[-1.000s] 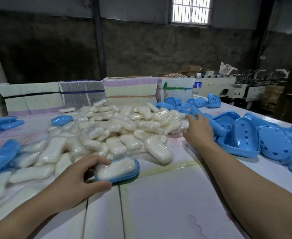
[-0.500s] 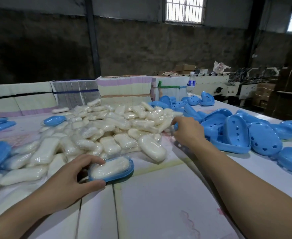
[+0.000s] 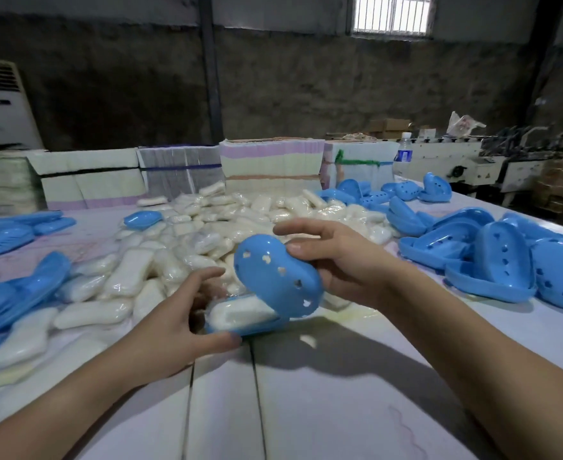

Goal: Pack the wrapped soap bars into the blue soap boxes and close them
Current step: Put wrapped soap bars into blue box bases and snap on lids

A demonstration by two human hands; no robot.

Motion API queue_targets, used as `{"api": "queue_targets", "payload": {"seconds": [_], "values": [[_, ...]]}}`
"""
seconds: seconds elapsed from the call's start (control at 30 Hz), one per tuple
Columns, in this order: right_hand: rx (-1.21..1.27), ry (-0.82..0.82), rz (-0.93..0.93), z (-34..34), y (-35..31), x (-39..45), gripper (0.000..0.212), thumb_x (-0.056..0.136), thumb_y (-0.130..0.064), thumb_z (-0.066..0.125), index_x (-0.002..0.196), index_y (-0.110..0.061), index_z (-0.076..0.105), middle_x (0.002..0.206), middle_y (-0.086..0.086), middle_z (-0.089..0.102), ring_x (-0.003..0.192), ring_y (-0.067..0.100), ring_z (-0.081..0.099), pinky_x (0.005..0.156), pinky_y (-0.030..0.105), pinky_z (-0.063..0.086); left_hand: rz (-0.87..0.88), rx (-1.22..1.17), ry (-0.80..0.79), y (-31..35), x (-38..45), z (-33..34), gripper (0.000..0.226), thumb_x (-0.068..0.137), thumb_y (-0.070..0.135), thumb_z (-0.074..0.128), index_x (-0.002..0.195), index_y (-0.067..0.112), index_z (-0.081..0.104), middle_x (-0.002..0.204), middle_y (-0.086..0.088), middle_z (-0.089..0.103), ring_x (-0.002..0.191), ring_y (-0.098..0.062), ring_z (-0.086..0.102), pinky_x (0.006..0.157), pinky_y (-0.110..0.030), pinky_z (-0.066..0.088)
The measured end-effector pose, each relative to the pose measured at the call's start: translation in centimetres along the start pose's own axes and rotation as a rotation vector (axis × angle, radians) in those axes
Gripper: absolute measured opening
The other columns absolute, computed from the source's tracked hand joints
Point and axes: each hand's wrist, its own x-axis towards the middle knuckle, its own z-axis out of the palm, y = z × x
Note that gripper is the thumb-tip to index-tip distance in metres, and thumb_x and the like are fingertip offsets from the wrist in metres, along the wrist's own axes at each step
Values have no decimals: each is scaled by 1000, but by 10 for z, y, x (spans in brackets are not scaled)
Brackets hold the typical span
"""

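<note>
R hand (image 3: pixel 336 260) grips perforated blue plastic lid (image 3: pixel 278 277), tilted over white wrapped soap bar (image 3: pixel 240 312) in blue base tray (image 3: pixel 257 327) (L hand (image 3: pixel 177 327) pinching tray, apparently).

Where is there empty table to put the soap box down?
The bare table between the two forearms, nearest the person, is free. It is crowded beyond: the wrapped soap pile behind, blue box halves right, more blue pieces left.
</note>
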Motion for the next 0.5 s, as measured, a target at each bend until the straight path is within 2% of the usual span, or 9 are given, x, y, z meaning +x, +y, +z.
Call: {"api": "queue_targets", "payload": {"seconds": [0.07, 0.13, 0.17, 0.27, 0.3, 0.37, 0.43, 0.5], "values": [[2, -18, 64, 14, 11, 3, 25, 88, -2, 62, 89, -21, 80, 87, 7, 74, 71, 15, 70, 60, 23, 56, 51, -90, 6, 2, 0, 0, 107, 51, 30, 93, 135, 59, 33, 134, 24, 48, 110, 7, 58, 82, -12, 50], [-95, 43, 87, 25, 21, 7, 20, 91, -5, 62, 91, -19, 77, 80, 2, 73, 64, 10, 66, 55, 20, 51, 161, -33, 1, 6, 1, -2, 111, 49, 38, 91, 136, 66, 28, 134, 38, 41, 118, 7, 54, 86, -11, 49], [-148, 76, 80, 27, 24, 8, 17, 91, -7, 63, 94, -19, 75, 78, 0, 71, 61, 8, 64, 53, 19, 49, 233, 41, 0, 8, 1, -3, 108, 53, 38, 91, 138, 63, 30, 135, 38, 41, 123, 5, 51, 90, -9, 47], [-232, 153, 39, 28, 30, 11, 15, 91, -11, 64, 99, -19, 73, 79, 2, 70, 64, 10, 61, 55, 21, 47, 402, 217, 37, 7, 4, -4, 91, 63, 30, 90, 142, 40, 45, 137, 25, 48, 130, -5, 49, 102, -12, 39], [-265, 189, 32, 28, 31, 12, 14, 92, -12, 64, 97, -20, 74, 79, 3, 70, 66, 11, 61, 56, 22, 48, 397, 225, 48, 7, 5, -3, 88, 64, 29, 92, 140, 37, 49, 135, 21, 51, 129, -5, 50, 102, -13, 39], [-353, 255, -1, 28, 34, 14, 12, 93, -16, 63, 96, -18, 74, 80, 1, 70, 69, 12, 62, 58, 23, 49, 357, 242, 78, 8, 5, -3, 88, 62, 32, 95, 136, 44, 49, 129, 18, 54, 122, 0, 51, 97, -11, 41], [-496, 280, -95, 27, 38, 16, 13, 93, -21, 64, 98, -14, 74, 86, 0, 70, 78, 9, 62, 68, 25, 49, 295, 283, 116, 9, 4, -4, 83, 59, 51, 90, 130, 52, 46, 123, 20, 54, 116, 6, 50, 89, -5, 39], [-688, 230, -187, 24, 40, 17, 25, 86, -34, 65, 104, -18, 72, 99, -3, 69, 89, 6, 61, 79, 24, 47, 226, 306, 160, 9, 3, -6, 78, 56, 67, 78, 125, 57, 45, 119, 25, 52, 112, 10, 49, 84, -5, 40]]}}
